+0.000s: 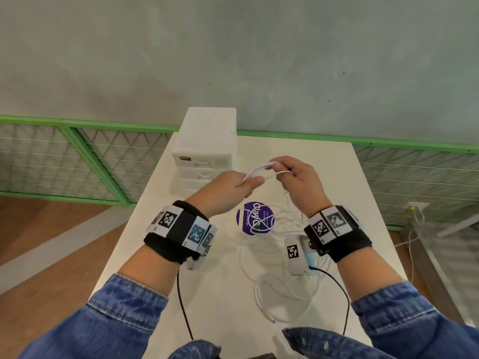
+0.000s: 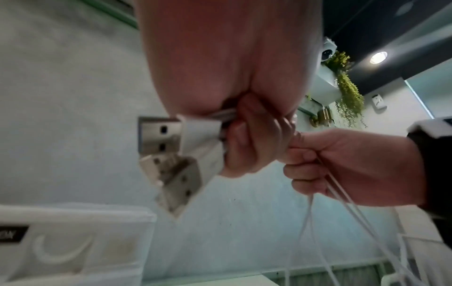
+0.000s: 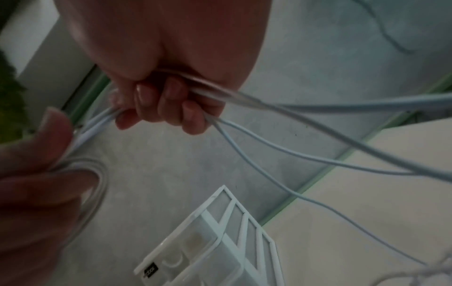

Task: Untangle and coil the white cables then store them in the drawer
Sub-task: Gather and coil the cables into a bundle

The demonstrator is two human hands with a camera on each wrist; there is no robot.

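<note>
Both hands are raised above the white table (image 1: 207,294), close together. My left hand (image 1: 239,183) grips folded loops of white cable (image 1: 259,170); two USB plugs (image 2: 168,147) stick out of its fist. My right hand (image 1: 293,177) grips the same cable strands (image 3: 281,147) just to the right of it. From the right hand the strands hang down to a loose tangle of white cable (image 1: 280,281) on the table. The white drawer unit (image 1: 206,149) stands at the table's far left, behind the left hand, its drawers closed.
A round purple sticker (image 1: 255,218) lies on the table under the tangle. Black wires (image 1: 181,301) trail from my wrist cameras. A green mesh railing (image 1: 77,156) runs behind the table, and the wooden floor (image 1: 39,242) lies to the left.
</note>
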